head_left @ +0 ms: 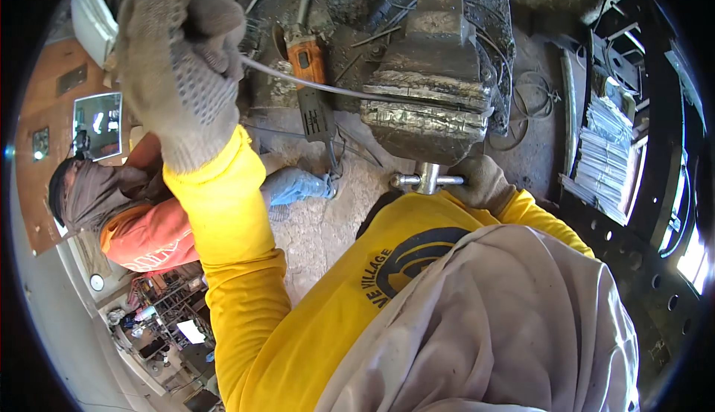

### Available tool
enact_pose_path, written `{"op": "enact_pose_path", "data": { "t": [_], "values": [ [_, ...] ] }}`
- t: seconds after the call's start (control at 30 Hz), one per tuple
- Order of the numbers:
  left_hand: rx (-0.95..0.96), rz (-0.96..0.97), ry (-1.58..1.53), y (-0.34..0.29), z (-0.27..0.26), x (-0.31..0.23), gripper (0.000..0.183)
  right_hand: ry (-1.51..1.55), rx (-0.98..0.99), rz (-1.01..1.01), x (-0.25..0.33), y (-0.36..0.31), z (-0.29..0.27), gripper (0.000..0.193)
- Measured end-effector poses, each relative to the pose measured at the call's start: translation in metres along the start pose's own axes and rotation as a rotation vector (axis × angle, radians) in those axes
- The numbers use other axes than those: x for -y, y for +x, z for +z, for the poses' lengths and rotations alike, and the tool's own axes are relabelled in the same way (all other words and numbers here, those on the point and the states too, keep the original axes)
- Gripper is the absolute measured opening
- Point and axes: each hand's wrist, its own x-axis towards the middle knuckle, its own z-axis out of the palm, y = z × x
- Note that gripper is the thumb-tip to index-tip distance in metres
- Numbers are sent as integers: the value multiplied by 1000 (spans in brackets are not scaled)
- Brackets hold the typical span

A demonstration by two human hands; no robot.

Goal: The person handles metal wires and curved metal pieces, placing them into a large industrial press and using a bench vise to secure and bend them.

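Observation:
My left hand [182, 62], in a grey-brown dotted work glove, is raised at the upper left and closed around a thin metal rod [313, 86]. The rod runs right, bending slightly, into the jaws of a worn bench vise [424, 118]. Below the jaws, the vise's T-shaped handle [427, 179] points toward my body. My right hand [484, 183], also gloved, is closed at the right end of that handle's bar; its fingers are partly hidden. Beyond the rod, an orange angle grinder [304, 58] lies on the workbench.
The dark metal workbench [268, 88] carries scattered rods and wire. At left, close to my raised arm, is another person [149, 226] in a red-orange top. Bundled metal strips [605, 159] stand in a rack at right. Looped wire [532, 99] lies beside the bench.

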Motion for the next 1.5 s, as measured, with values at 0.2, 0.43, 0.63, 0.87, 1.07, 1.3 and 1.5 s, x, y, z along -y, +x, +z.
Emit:
{"op": "enact_pose_path", "data": {
  "t": [0.2, 0.43, 0.63, 0.87, 1.07, 1.3, 1.5],
  "values": [
    [226, 53, -140, 0, 6, 4, 52, 14, -37, 108, 16, -4, -3, 28],
    [19, 178, -41, -18, 10, 23, 68, -66, -218, 107, 32, -13, 6, 34],
    [-1, -3, -234, -49, 7, 60, 75, -203, -307, 252, 51, -18, 17, 36],
    [-198, 470, 773, -192, 73, 128, 57, -169, -28, 237, 49, -4, -10, 36],
    [62, 680, 629, -183, 103, 138, 41, -127, -8, 260, 25, -4, -2, 33],
    [419, 456, 646, -177, 92, 131, 51, -83, 131, 204, 24, 0, -12, 25],
    [353, 484, 688, -166, 101, 119, 59, 178, -8, -77, 1, 8, 10, 25]
  ]
}}
